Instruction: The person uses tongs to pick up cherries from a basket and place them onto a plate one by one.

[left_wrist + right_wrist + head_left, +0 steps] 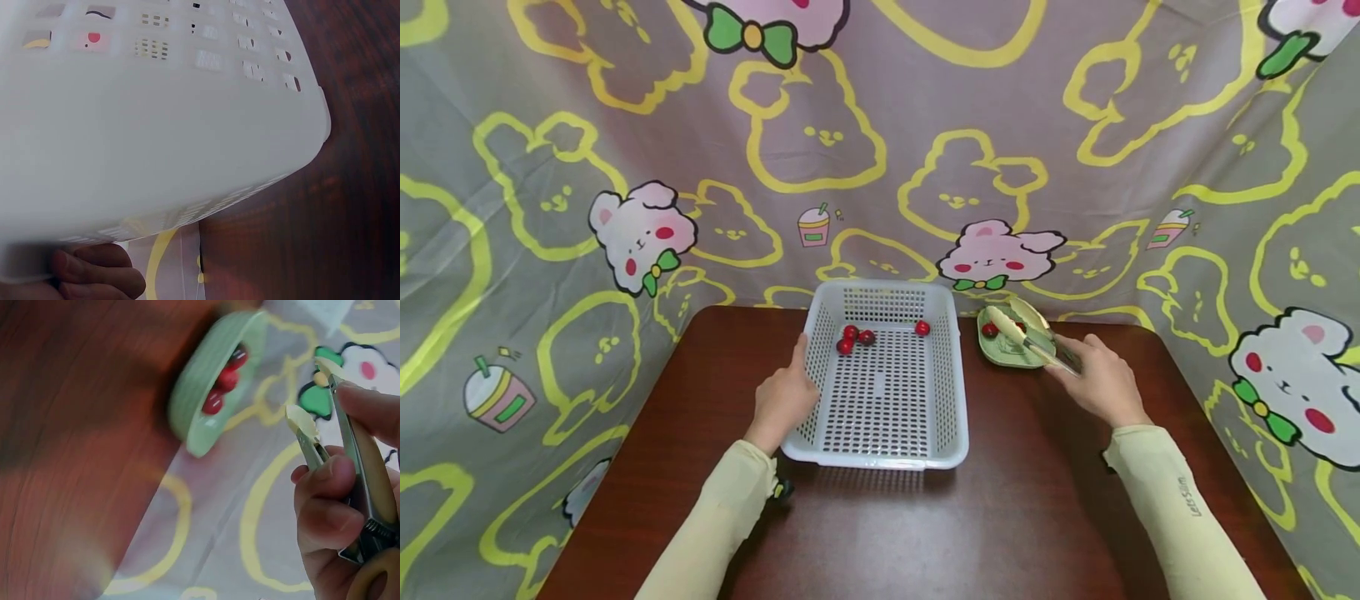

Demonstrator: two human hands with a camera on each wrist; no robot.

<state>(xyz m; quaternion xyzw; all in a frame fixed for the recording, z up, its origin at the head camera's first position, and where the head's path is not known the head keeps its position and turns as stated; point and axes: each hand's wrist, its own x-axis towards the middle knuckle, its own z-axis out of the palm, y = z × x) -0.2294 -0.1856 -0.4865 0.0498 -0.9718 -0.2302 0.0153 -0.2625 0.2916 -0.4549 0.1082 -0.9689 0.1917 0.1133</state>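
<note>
A white perforated plastic basket (pixel 880 400) stands on the table, with several small dark-red cherries (pixel 922 328) inside toward its far end. My left hand (pixel 784 396) holds the basket's left side; in the left wrist view its curled fingers (pixel 103 265) show at the edge of the basket wall. My right hand (pixel 1101 379) grips metal tongs with pale tips (pixel 1007 323), which point over a green dish (pixel 1011 360) to the right of the basket. Cherries (pixel 228 379) lie in the dish. The tong tips are apart in the right wrist view, nothing between them.
The dark brown wooden table (pixel 895 533) extends toward me below the basket. A grey cloth (pixel 880 108) with yellow outlines and cartoon rabbits hangs close behind the dish and basket and along both sides.
</note>
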